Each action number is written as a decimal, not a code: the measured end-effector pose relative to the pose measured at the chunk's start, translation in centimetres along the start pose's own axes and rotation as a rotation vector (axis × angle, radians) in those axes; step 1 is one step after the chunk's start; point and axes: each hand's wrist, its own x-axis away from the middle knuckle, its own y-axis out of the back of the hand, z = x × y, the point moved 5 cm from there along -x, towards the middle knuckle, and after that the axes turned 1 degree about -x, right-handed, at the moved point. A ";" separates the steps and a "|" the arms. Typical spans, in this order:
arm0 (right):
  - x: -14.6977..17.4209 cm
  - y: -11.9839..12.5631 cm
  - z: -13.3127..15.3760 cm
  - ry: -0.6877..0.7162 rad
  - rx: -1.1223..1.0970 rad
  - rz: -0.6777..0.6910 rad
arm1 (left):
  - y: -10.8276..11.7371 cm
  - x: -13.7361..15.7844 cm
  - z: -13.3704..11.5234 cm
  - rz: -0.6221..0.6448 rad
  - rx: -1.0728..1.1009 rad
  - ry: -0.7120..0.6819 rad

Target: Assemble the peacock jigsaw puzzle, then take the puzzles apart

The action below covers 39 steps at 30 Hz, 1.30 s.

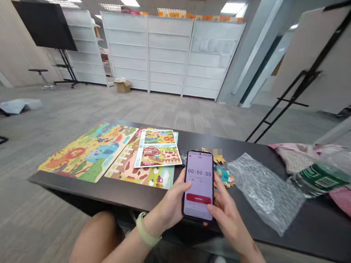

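A smartphone (198,184) is held upright between both hands over the table's front edge. Its lit screen reads 00:00:00 above a red button. My left hand (173,200) grips the phone's left side, its thumb at the screen's edge. Around the right side closes my right hand (224,206), with the thumb over the lower right of the screen. Behind the phone, partly hidden, lie loose puzzle pieces (225,176). Left of them a printed picture sheet (157,148) rests on a farm puzzle (142,176), beside a puzzle with a lion and other animals (92,151).
A clear plastic bag (266,189) lies right of the phone on the dark table (131,192). Farther right are a green-labelled bottle (319,178) on its side and pink packaging (347,202). White shelves (169,51) and a cardboard box (123,86) stand across the room.
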 end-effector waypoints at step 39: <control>-0.1 -0.2 0.0 -0.014 -0.003 0.003 | -0.3 0.3 0.1 0.006 0.015 -0.039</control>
